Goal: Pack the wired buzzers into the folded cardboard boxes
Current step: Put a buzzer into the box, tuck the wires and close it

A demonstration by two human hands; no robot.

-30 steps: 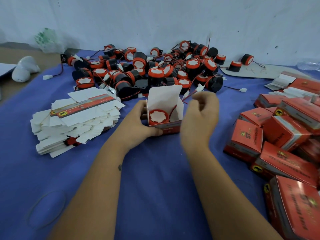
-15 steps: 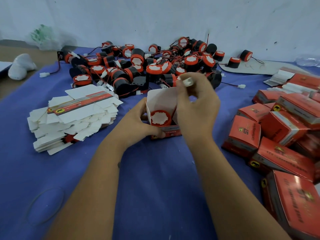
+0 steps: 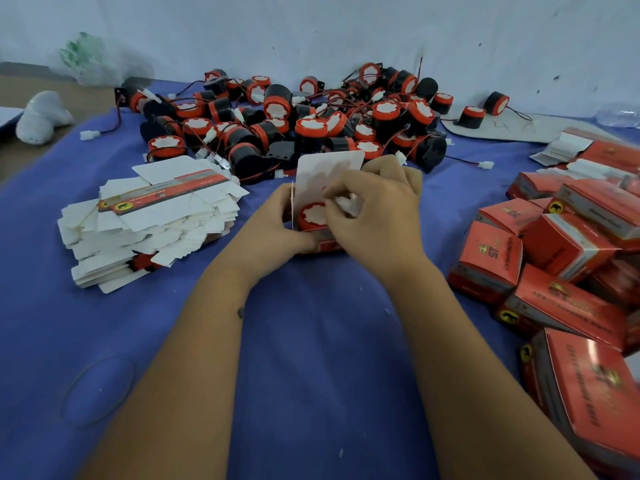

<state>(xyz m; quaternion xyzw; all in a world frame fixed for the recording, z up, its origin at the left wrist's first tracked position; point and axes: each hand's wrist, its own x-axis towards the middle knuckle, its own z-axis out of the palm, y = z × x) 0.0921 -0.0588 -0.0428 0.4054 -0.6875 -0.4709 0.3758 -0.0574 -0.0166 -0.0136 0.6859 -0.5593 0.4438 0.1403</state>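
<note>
Open box [image 3: 320, 216], counter centre, mouth up with flap standing on its far side, one buzzer [image 3: 313, 216] seated inside; left hand [image 3: 273, 230] grips its left wall, right hand [image 3: 377, 216], directly above, pinches the white connector [image 3: 346, 202] down into the mouth.

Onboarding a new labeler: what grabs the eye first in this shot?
Dead centre, both hands work one open box: the left hand holds its side while the right hand tucks something white in beside a red-capped buzzer. Behind them sprawls a tangled heap of loose buzzers on the blue cloth. Flat box blanks stack at left; closed red boxes pile at right.
</note>
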